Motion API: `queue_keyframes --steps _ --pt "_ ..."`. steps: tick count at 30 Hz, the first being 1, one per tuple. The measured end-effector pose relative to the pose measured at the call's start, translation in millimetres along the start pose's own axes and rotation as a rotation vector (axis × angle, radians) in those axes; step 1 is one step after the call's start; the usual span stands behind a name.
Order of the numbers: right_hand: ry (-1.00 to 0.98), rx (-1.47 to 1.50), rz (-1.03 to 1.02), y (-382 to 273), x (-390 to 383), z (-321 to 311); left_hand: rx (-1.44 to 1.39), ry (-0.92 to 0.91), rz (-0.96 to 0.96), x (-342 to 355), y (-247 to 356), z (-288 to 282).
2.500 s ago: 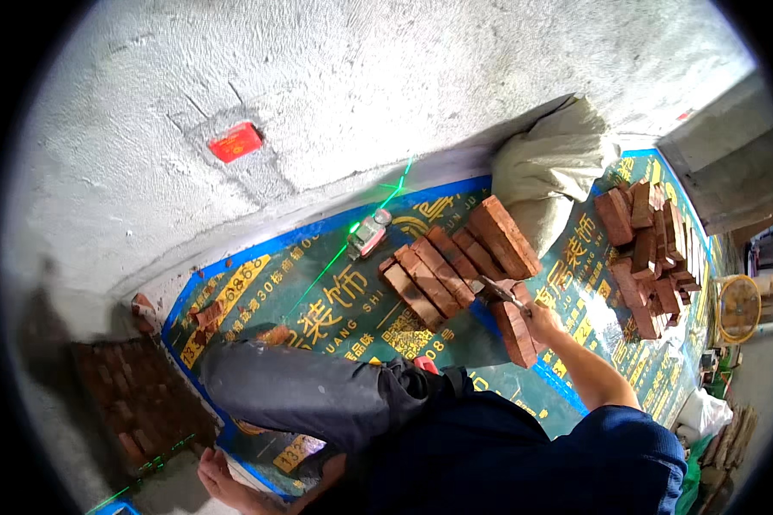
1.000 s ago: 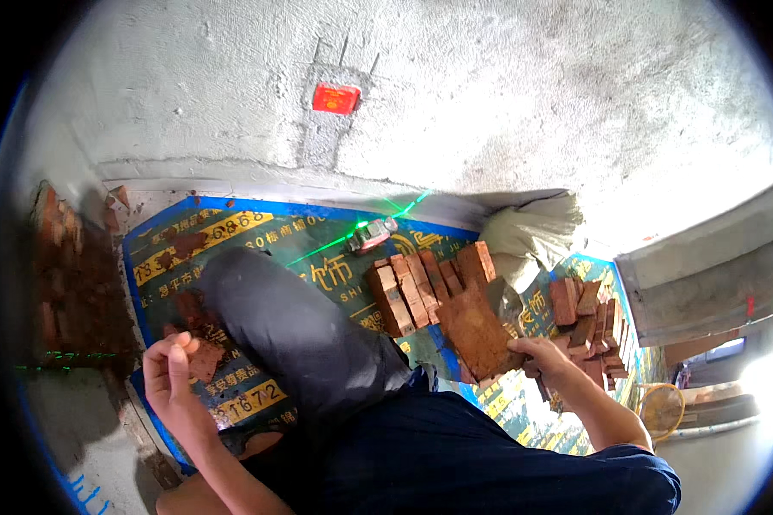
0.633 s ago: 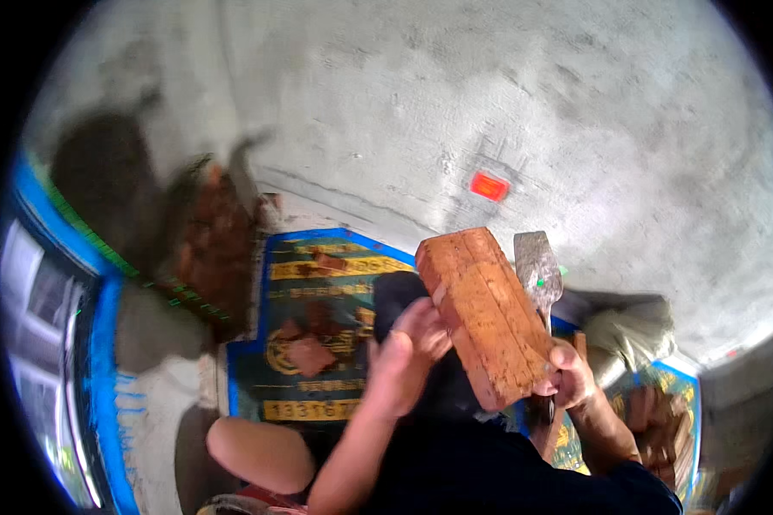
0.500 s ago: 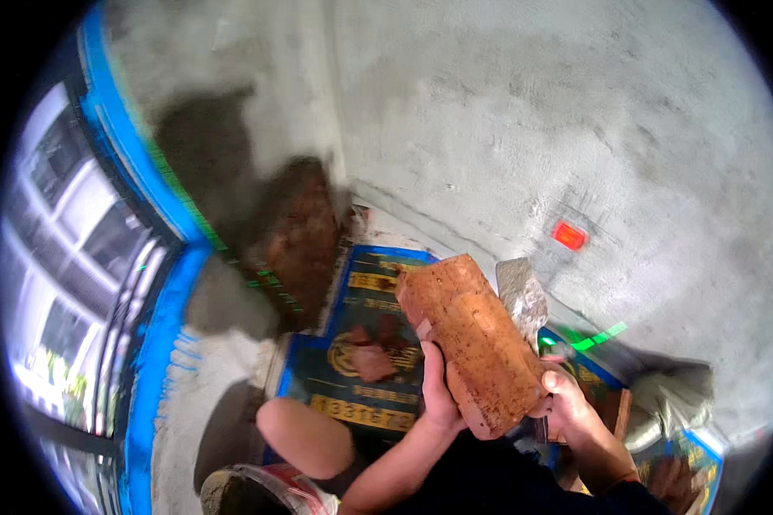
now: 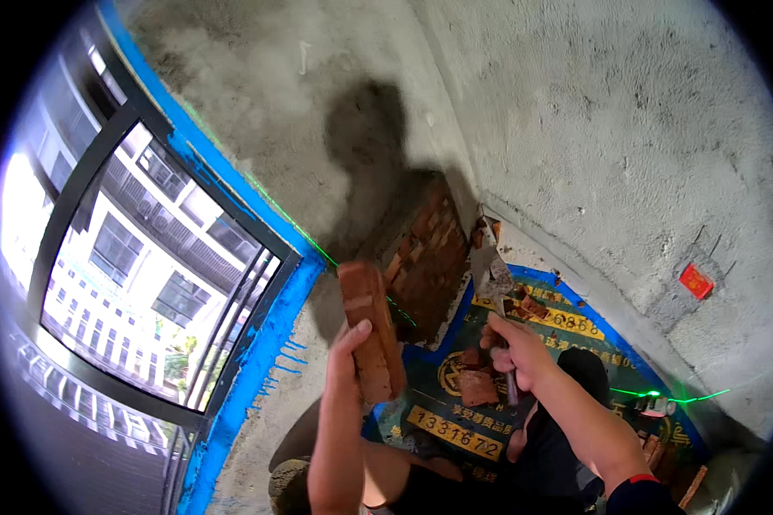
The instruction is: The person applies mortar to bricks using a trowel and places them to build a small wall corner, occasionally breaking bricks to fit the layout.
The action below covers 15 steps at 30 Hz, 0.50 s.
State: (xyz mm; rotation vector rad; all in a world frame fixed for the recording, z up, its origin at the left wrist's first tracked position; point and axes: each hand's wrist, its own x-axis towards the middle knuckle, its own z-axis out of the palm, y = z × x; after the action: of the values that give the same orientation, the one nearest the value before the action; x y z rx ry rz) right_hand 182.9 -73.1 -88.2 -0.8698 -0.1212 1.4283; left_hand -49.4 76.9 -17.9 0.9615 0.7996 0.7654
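My left hand (image 5: pixel 350 343) grips a whole red brick (image 5: pixel 371 335), which stands nearly upright, thumb across its near face. In my right hand (image 5: pixel 519 350) is a trowel (image 5: pixel 492 276), fingers wrapped around its handle; the grey, mortar-smeared blade points up and away from me. The brick and the trowel are apart. Beyond them, a low stretch of brickwork (image 5: pixel 427 257) stands in the corner, partly under my shadow. Broken brick pieces (image 5: pixel 478 388) lie on the dark green printed mat (image 5: pixel 421 399) below my hands.
A window with a dark frame (image 5: pixel 159 399) and blue-coated border (image 5: pixel 236 390) is at left. Rough grey walls (image 5: pixel 592 129) meet behind the brickwork. A red box (image 5: pixel 695 281) is set in the right wall. A small device (image 5: pixel 655 405) casts a green line at lower right.
The brick, earlier held by both hands, has moved left in my left hand alone and turned upright. My right hand now holds the trowel apart from it. The view has swung left.
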Motion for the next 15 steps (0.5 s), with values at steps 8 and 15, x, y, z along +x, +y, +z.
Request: queue_keyframes --steps 8,15 --pt "0.043 0.354 0.264 20 62 -23 0.925 0.045 0.237 198 41 16" --pt "-0.080 0.300 0.340 8 60 9 1.478 0.113 0.322 312 36 -34"
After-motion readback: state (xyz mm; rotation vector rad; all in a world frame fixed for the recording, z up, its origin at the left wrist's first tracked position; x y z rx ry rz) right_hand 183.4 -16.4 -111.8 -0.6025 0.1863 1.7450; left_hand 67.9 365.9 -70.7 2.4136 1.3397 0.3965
